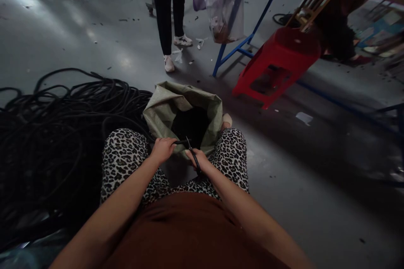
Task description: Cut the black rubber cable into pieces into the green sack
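I sit with leopard-print trousers, both hands over my knees. My left hand [163, 149] grips the end of a thin black cable [180, 142]. My right hand [199, 160] holds black scissors [192, 152], whose blades meet the cable just right of my left hand. Directly beyond my hands stands an open green woven sack [164, 109], dark inside, between my knees.
A big heap of black cable [59, 134] covers the floor at left. Another person's legs [170, 12] stand ahead. A red plastic stool [277, 63] lies tipped at right beside blue table legs [236, 46]; a clear plastic bag [224, 0] hangs there.
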{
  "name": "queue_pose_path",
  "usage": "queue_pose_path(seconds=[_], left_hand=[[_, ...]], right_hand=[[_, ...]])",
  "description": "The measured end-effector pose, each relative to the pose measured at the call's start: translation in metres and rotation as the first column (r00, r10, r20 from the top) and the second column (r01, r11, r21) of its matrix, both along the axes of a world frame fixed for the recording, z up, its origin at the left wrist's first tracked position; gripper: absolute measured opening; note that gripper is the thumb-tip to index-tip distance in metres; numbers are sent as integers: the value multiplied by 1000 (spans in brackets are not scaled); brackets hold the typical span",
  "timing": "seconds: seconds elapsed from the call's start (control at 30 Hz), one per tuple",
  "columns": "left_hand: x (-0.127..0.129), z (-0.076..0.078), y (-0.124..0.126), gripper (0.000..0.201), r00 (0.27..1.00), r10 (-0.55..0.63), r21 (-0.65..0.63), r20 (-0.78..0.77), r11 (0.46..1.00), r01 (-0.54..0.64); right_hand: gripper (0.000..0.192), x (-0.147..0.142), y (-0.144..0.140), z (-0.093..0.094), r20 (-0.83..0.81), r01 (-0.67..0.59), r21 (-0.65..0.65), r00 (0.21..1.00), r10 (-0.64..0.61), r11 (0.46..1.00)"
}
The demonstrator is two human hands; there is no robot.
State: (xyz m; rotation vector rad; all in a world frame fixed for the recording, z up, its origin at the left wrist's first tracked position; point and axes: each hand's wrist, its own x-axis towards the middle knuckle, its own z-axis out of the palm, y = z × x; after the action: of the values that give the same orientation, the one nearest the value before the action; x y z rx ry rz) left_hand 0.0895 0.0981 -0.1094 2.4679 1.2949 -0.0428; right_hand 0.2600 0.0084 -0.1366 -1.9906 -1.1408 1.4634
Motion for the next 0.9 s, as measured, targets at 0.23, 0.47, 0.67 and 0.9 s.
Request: queue_pose_path(seconds=[0.23,0.47,0.67,0.9], left_hand=[[3,0,-1,29,997,-35,-24,-66,999,34],[4,-4,-2,30,994,-47,-37,-104,998,43],[2,-7,-1,30,995,-25,-75,-96,997,18],[3,-9,-1,28,993,-17,-87,-121,996,6]], right_hand=[[46,0,-1,-1,91,-50,-42,994,53,998],[45,0,-2,3,67,-56,-120,996,64,991],[44,-1,-2,-2,36,-36,-169,998,43,985],[40,-2,-1,-1,-7,-23,-191,1000,22,981]])
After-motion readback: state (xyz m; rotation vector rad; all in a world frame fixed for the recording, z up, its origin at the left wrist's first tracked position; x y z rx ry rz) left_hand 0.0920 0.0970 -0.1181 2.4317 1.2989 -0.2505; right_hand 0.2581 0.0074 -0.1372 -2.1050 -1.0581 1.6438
